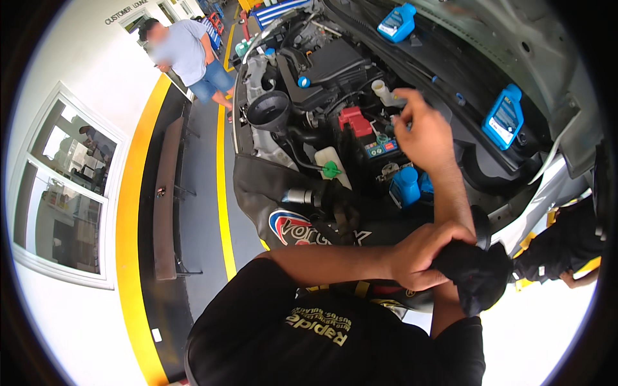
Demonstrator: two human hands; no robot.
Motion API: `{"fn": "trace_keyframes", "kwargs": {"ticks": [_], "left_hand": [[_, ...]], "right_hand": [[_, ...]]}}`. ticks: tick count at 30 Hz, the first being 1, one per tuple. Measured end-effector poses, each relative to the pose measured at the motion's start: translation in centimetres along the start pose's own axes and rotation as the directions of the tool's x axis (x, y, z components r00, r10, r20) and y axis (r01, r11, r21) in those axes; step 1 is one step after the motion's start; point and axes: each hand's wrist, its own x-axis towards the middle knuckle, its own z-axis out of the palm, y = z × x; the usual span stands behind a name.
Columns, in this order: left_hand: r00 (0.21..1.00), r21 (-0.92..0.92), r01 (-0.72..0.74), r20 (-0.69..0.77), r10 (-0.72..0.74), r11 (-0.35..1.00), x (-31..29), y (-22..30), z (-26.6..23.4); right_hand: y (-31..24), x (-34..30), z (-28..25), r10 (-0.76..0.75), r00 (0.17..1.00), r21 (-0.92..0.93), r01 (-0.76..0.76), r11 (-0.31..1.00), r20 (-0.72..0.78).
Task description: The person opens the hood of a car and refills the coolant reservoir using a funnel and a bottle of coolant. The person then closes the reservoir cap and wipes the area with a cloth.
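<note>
My right hand is over the engine bay, fingers bent and apart, with nothing visible between them. Just beyond its fingertips stands a white filler neck. Below it lies the battery, beside a red terminal cover. Across my right forearm, my left hand is closed on a bunched black cloth. A blue bottle stands near my right forearm, with part of another blue one beside it. A white tank with a green cap sits to the left.
A wide black funnel stands at the bay's left. More blue bottles lie on the far side: one at the top, one at the right. A black cover drapes the near edge. A person stands beyond; another person's dark clothing shows right.
</note>
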Motion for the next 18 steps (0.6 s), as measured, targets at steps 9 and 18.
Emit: {"fn": "trace_keyframes", "kwargs": {"ticks": [9,18], "left_hand": [[0.994,-0.547,-0.044,-0.105,-0.016,0.836,-3.4,-4.5,-0.6],[0.919,-0.42,0.103,-0.306,-0.248,0.901,-9.4,-6.6,0.7]], "right_hand": [[3.1,-0.2,-0.9,0.037,0.986,-0.076,-0.025,0.997,0.162],[3.7,-1.1,-1.8,0.032,0.972,-0.128,-0.003,0.992,0.231]]}}
